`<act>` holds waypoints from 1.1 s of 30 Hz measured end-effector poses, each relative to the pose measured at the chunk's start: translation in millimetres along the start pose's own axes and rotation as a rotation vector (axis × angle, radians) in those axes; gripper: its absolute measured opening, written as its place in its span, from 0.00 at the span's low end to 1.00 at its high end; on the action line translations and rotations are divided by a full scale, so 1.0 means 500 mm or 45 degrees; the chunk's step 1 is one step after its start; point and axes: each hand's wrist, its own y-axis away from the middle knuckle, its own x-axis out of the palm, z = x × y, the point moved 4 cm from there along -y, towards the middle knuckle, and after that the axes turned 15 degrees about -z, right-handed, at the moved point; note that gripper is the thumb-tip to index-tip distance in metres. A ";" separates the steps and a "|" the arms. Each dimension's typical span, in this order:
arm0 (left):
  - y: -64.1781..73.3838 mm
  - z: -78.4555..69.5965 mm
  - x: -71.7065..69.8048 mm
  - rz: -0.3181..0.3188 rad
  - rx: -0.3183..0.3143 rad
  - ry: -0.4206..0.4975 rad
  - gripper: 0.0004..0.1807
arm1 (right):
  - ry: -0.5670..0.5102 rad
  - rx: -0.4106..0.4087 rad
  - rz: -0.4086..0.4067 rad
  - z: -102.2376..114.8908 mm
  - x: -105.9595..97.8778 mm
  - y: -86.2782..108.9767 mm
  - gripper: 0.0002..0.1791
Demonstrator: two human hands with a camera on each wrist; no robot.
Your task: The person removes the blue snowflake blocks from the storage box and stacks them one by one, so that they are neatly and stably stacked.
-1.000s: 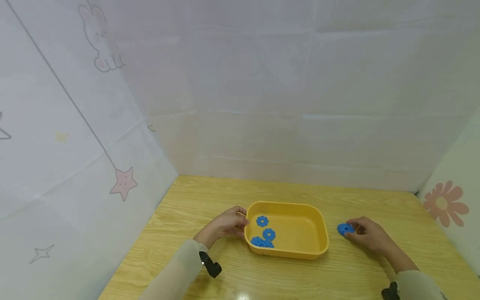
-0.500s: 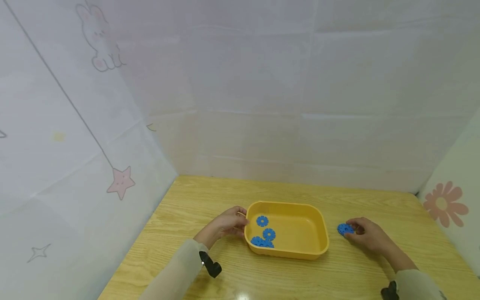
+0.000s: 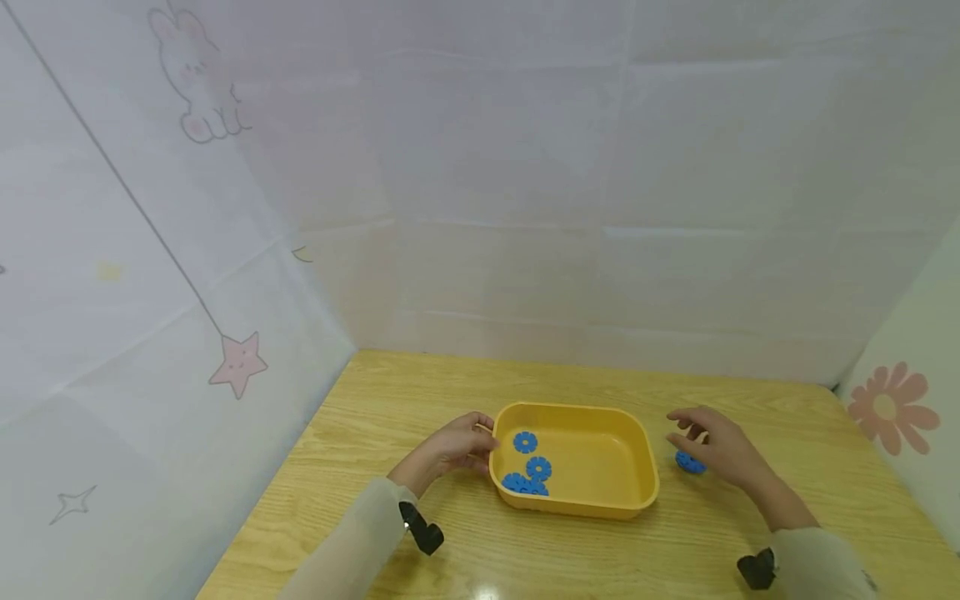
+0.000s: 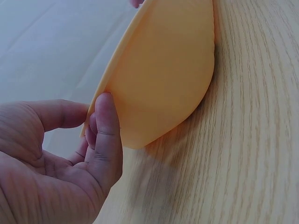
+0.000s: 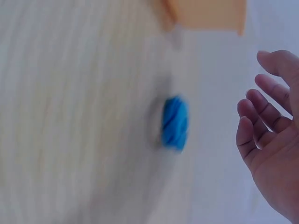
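A yellow plastic tray [image 3: 592, 507] stands on the table with several blue notched discs [image 3: 538, 468] lying toward its left end. My left hand [image 3: 457, 446] grips the tray's left rim; in the left wrist view the thumb and fingers of that hand [image 4: 70, 158] pinch the rim from both sides. To the right of the tray, a small stack of blue discs [image 3: 690, 463] sits on the wood, blurred in the right wrist view. Above that stack hovers my right hand [image 3: 720, 446], apart from it, fingers loosely bent and holding nothing.
The pale wooden table [image 3: 420, 383] meets a white cloth wall [image 3: 495, 275] at its back edge. Another cloth with printed stars and a rabbit hangs at the left, and one with a pink flower [image 3: 892, 407] at the right. Each wrist carries a black strap mount [image 3: 423, 529].
My right hand has let go of the blue disc stack and risen slightly up and to the left. The left hand, the tray and its discs stay put.
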 end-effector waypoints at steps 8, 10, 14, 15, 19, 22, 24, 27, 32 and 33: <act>0.001 -0.001 -0.001 -0.008 0.002 -0.007 0.21 | -0.150 -0.122 0.006 0.095 0.039 -0.038 0.18; 0.000 0.000 0.000 -0.010 0.002 -0.009 0.21 | -0.180 -0.116 0.027 0.113 0.050 -0.046 0.18; -0.001 0.002 0.001 -0.004 0.009 -0.002 0.21 | -0.260 -0.107 0.080 0.146 0.074 -0.057 0.18; -0.001 0.002 0.002 -0.002 0.008 0.001 0.21 | -0.279 -0.110 0.095 0.153 0.080 -0.059 0.18; -0.001 0.004 0.001 0.005 0.014 0.010 0.21 | -0.334 -0.139 0.158 0.177 0.109 -0.067 0.18; -0.001 0.003 0.001 0.011 0.021 0.008 0.21 | -0.369 -0.154 0.208 0.192 0.131 -0.071 0.18; 0.000 0.003 0.001 0.011 0.017 0.009 0.22 | -0.381 -0.160 0.241 0.200 0.145 -0.072 0.19; 0.002 0.001 0.001 0.010 0.016 0.003 0.22 | -0.378 -0.185 0.288 0.210 0.166 -0.071 0.19; 0.002 0.000 0.001 0.008 0.016 -0.005 0.22 | -0.404 -0.236 0.355 0.231 0.194 -0.067 0.19; 0.002 0.000 0.001 0.007 0.010 -0.003 0.22 | -0.412 -0.241 0.368 0.235 0.199 -0.067 0.19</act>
